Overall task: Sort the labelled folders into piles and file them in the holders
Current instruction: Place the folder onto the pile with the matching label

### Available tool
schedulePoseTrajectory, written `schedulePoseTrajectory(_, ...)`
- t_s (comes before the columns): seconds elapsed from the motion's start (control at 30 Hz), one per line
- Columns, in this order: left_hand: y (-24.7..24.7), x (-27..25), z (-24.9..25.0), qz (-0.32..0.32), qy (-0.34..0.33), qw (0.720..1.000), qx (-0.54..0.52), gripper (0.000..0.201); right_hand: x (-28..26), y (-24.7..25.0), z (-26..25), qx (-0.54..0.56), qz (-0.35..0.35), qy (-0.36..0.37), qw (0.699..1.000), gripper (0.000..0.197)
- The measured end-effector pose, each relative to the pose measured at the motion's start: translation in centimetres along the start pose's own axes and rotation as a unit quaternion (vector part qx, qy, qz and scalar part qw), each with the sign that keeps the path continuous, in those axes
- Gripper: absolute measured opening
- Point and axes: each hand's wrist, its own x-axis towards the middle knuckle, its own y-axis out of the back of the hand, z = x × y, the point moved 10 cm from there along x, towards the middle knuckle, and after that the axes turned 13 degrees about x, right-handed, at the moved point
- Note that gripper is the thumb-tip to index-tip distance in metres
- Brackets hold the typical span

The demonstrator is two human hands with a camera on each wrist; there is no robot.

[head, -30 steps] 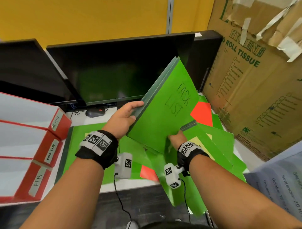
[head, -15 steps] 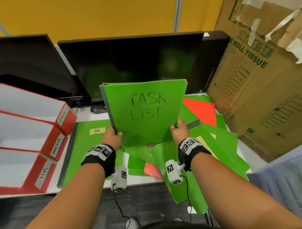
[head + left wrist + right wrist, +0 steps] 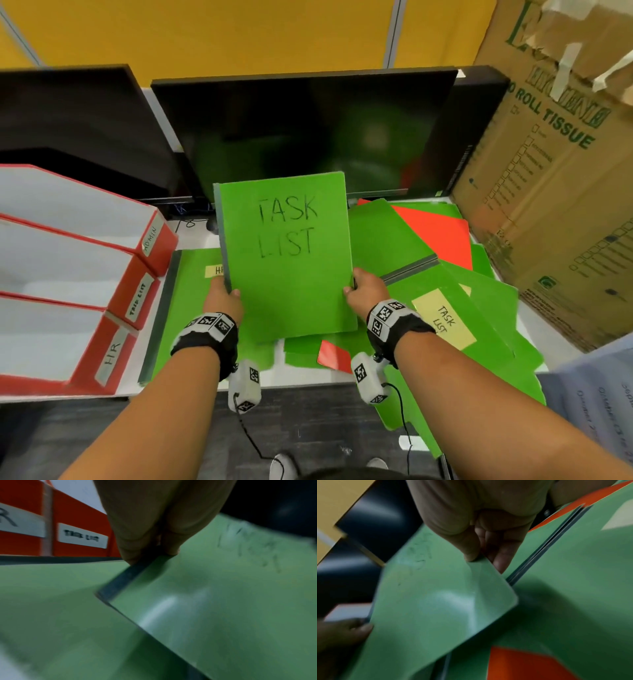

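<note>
Both hands hold one green folder (image 3: 287, 253) marked TASK LIST, raised face-up above the desk (image 3: 191, 236) and over the HR folder (image 3: 191, 284) lying near the left edge. The left hand (image 3: 224, 301) pinches the spine edge between thumb and fingers; the right hand (image 3: 364, 291) pinches the open edge the same way, thumb on the cover. To the left stand three red holders, labelled ADMIN, TASK LIST (image 3: 138, 298) and HR, while unsorted folders (image 3: 479, 308) sprawl over the right side and hang past the front edge. The step in hand is probably starting a TASK LIST pile or filing this one outright. To do it well, keep the open edge pinched so nothing slips out, avoid covering the HR label, and check the holder's label against the cover before sliding it in spine first.
</note>
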Motion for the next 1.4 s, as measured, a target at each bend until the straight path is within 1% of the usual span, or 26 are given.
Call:
schedulePoseTrajectory(0.07,0.5,0.6,-2.8,-0.007,0.031,0.999,0.019,0.037,-0.5,-3.2,-0.8,-0.002,-0.029,0.010,1.000,0.028)
schedulePoseTrajectory(0.13,0.7,1.4,-5.2,-0.021,0.053,0.998,0.041,0.042,-1.1,-5.7,-1.2,-0.001,-0.048,0.013,0.999,0.053)
schedulePoseTrajectory(0.17,1.0,1.8,-6.2,-0.026,0.060,0.996,0.054,0.046,-1.2,-7.0,-1.5,0.002,-0.055,0.016,0.998,0.062)
schedulePoseTrajectory(0.2,1.4,2.1,-7.1,-0.026,0.062,0.995,0.068,0.049,-1.2,-8.1,-1.8,0.003,-0.059,0.019,0.998,0.063)
schedulePoseTrajectory(0.23,1.7,2.4,-7.9,-0.023,0.065,0.994,0.082,0.053,-1.2,-9.0,-2.2,0.003,-0.063,0.024,0.998,0.058)
schedulePoseTrajectory(0.3,2.5,2.8,-9.7,-0.010,0.068,0.993,0.093,0.062,-1.1,-10.9,-3.5,-0.014,-0.082,0.040,0.996,0.041)
schedulePoseTrajectory(0.37,3.3,3.3,-11.5,0.008,0.061,0.994,0.092,0.066,-1.1,-12.9,-4.8,-0.033,-0.105,0.058,0.992,0.036)
schedulePoseTrajectory(0.47,3.7,4.3,-13.3,-0.005,0.048,0.990,0.133,0.057,-1.1,-15.4,-6.1,-0.049,-0.131,0.083,0.987,0.040)
schedulePoseTrajectory(0.57,3.7,5.1,-14.8,-0.024,0.059,0.984,0.166,0.056,-1.2,-17.2,-6.5,-0.073,-0.156,0.083,0.982,0.045)
schedulePoseTrajectory(0.67,3.4,5.7,-15.5,-0.038,0.057,0.979,0.191,0.059,-1.2,-18.7,-5.9,-0.108,-0.185,0.061,0.975,0.051)
schedulePoseTrajectory(0.8,2.5,6.0,-15.8,-0.074,0.054,0.974,0.206,0.062,-1.3,-20.2,-5.1,-0.141,-0.217,0.029,0.965,0.058)
schedulePoseTrajectory(0.87,1.9,6.0,-15.9,-0.096,0.052,0.971,0.211,0.065,-1.3,-20.4,-4.9,-0.150,-0.217,0.022,0.964,0.060)
schedulePoseTrajectory(0.93,1.7,6.1,-15.8,-0.100,0.052,0.969,0.221,0.068,-1.2,-20.4,-4.7,-0.150,-0.206,0.013,0.967,0.057)
schedulePoseTrajectory(1.03,2.0,5.9,-15.1,-0.075,0.055,0.967,0.239,0.069,-0.9,-19.8,-4.5,-0.143,-0.178,0.010,0.973,0.048)
schedulePoseTrajectory(1.13,2.3,5.6,-13.7,-0.045,0.047,0.968,0.241,0.070,-0.5,-18.3,-4.4,-0.124,-0.151,0.010,0.981,0.047)
schedulePoseTrajectory(1.2,2.1,5.3,-12.2,-0.041,0.029,0.968,0.247,0.069,-0.2,-16.8,-4.2,-0.110,-0.131,0.010,0.985,0.046)
schedulePoseTrajectory(1.3,0.4,5.0,-9.5,-0.068,-0.003,0.971,0.227,0.064,0.1,-13.9,-3.4,-0.099,-0.101,0.009,0.990,0.044)
schedulePoseTrajectory(1.4,-1.6,4.3,-5.9,-0.085,-0.062,0.977,0.186,0.061,0.1,-10.7,-2.2,-0.093,-0.072,-0.002,0.993,0.040)
